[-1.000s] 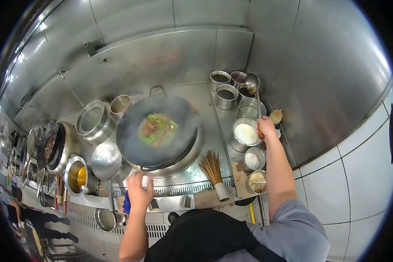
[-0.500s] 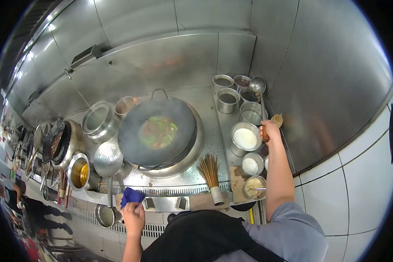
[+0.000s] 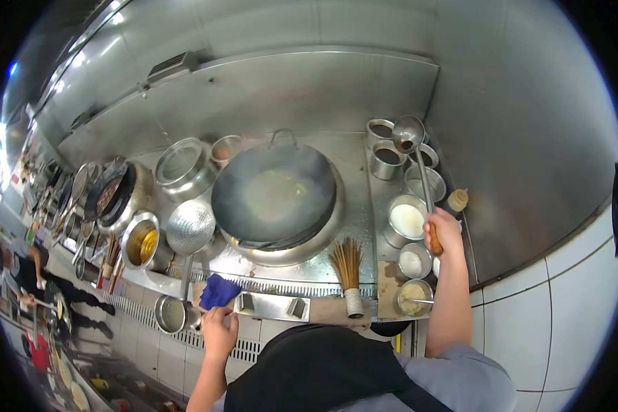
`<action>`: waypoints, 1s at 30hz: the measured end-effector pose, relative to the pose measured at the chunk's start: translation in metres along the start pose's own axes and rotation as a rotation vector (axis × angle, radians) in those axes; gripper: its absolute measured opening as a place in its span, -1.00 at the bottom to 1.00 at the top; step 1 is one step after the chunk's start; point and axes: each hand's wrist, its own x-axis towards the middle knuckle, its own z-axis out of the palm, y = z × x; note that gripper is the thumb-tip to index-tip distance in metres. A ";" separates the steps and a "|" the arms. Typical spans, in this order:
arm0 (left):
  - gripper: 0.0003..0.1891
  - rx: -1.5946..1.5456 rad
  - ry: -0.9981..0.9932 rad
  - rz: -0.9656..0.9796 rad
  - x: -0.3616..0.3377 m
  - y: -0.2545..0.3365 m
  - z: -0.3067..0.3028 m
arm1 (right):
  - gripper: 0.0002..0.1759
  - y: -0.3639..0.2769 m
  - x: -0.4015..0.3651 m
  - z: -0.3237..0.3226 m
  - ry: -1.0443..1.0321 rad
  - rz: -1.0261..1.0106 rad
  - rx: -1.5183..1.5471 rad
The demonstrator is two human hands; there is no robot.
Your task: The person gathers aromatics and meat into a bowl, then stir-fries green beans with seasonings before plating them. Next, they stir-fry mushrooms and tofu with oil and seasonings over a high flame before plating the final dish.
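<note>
My right hand [image 3: 444, 235] is closed around the wooden handle of a long steel ladle [image 3: 426, 180]. The ladle's bowl hangs over the rear sauce pots, with a dark patch inside it. Beneath the handle stands a pot of white contents [image 3: 406, 220]. My left hand [image 3: 220, 333] is at the stove's front edge, fingers loosely bent and apart, fingertips just below a crumpled blue cloth [image 3: 218, 292]. Between my hands, a large black wok [image 3: 275, 206] sits on the burner, steam veiling the green food [image 3: 276, 192] in it.
A bamboo brush [image 3: 348, 275] lies at the front right of the stove. Left of the wok are a perforated skimmer [image 3: 191, 226], a pot of yellow oil [image 3: 144, 244] and a lidded pot [image 3: 182, 168]. A squeeze bottle [image 3: 458, 200] stands by the right wall. Another person [image 3: 41, 275] works at far left.
The view has shifted, so the stove sits further right. The ladle's bowl has moved left over the rear pots, and my right hand has drawn back. Steam over the wok is thicker.
</note>
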 end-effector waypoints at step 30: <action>-0.77 -0.773 -0.295 0.255 0.028 0.011 0.021 | -0.43 0.129 -0.147 0.141 0.002 -0.305 -1.374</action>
